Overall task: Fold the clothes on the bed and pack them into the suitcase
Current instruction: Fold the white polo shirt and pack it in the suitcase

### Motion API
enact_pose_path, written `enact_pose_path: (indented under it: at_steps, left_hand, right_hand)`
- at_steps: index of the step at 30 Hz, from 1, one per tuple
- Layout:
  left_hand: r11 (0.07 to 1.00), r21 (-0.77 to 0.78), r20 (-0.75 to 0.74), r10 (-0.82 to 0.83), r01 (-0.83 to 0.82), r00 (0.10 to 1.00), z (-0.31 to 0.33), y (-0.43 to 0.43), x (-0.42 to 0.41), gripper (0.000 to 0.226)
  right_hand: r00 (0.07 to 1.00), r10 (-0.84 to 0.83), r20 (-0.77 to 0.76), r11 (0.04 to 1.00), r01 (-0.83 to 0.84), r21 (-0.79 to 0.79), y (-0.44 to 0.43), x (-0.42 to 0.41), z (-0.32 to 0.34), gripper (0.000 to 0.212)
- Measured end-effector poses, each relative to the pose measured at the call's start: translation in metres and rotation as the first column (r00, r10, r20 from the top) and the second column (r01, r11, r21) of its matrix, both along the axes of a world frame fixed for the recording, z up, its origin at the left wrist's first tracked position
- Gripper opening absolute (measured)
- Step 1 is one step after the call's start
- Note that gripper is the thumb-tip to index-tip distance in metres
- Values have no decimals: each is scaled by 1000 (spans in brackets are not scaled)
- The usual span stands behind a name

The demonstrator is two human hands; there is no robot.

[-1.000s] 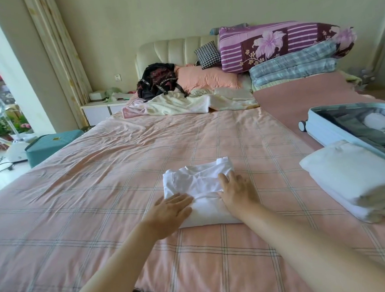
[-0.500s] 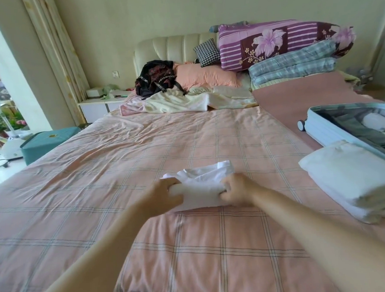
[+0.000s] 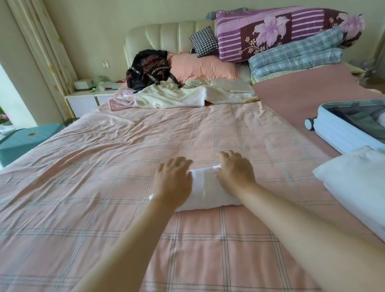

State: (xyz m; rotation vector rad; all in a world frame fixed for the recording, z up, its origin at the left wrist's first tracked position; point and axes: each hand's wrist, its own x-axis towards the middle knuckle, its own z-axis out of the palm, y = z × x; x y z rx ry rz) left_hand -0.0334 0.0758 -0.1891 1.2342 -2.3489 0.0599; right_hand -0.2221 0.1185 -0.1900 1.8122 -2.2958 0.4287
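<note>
At the far left a teal box (image 3: 29, 142) stands on the floor beside the bed (image 3: 88, 197), and a white nightstand (image 3: 87, 100) is behind it near the curtain. At the head of the bed a black backpack (image 3: 148, 68) sits next to a pink pillow (image 3: 202, 66), and a heap of crumpled light fabric (image 3: 179, 96) lies just in front of both.

In the middle of the checked pink sheet lies the white garment (image 3: 206, 188), folded into a small thick bundle. Your left hand (image 3: 174, 180) rests on its left end. The fingers are a little apart and only loosely bent, lying over the cloth and not closing on it. Your right hand (image 3: 235, 172) covers the right end. Its fingers bend down over the far edge and the thumb touches the upper corner of the bundle. I cannot tell if this hand pinches the cloth or only presses it. Between your two hands a strip of the white cloth shows.

To the right, a purple flowered quilt (image 3: 281, 31) is piled on a blue checked quilt (image 3: 294, 58) at the headboard. Lower down at the right edge, the light blue suitcase (image 3: 335, 130) lies open on the bed with something white inside. A pile of folded white cloth (image 3: 365, 187) lies just in front of it, well apart from your hands.
</note>
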Motion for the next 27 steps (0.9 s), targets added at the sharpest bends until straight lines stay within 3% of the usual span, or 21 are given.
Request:
enact_pose_path:
  at_steps: [2, 4, 5, 6, 9, 13, 18, 21, 25, 27]
  left_hand:
    - [990, 93, 126, -113, 101, 986, -17, 0, -8, 46]
    - [984, 174, 217, -72, 34, 974, -33, 0, -4, 62]
    - [983, 182, 223, -57, 16, 973, -39, -1, 1, 69]
    - [981, 193, 224, -61, 17, 973, -43, -3, 6, 76]
    - [954, 293, 234, -136, 64, 963, -45, -11, 24, 94]
    - [919, 349, 243, -277, 183, 930, -38, -15, 52, 120]
    - [900, 360, 229, -341, 247, 911, -18, -14, 51, 103]
    - [922, 279, 193, -328, 269, 925, -17, -16, 34, 71]
    - [950, -58, 101, -299, 306, 949, -13, -15, -3, 58]
    - [948, -174, 135, -244, 265, 960, -12, -6, -22, 56]
  right_hand:
    - [983, 32, -180, 998, -42, -53, -8, 5, -6, 35]
    - [951, 249, -183, 937, -284, -204, -10, 8, -19, 32]
    - [921, 366, -131, 899, -387, -206, -9, 7, -27, 38]
    - [899, 434, -57, 889, -438, -136, -8, 4, -36, 51]
    - [893, 396, 214, 894, -428, 132, 3, -10, -48, 84]
    - [880, 438, 184, 841, -473, 262, 8, -20, -43, 111]
    - [896, 367, 249, 855, -430, 290, 27, -29, -35, 96]
    - [904, 346, 250, 894, -399, 206, 33, -27, -25, 77]
    - [963, 262, 63, 954, -268, 136, 66, -40, -5, 71]
    - [975, 222, 28, 952, -223, 212, 91, -43, 4, 63]
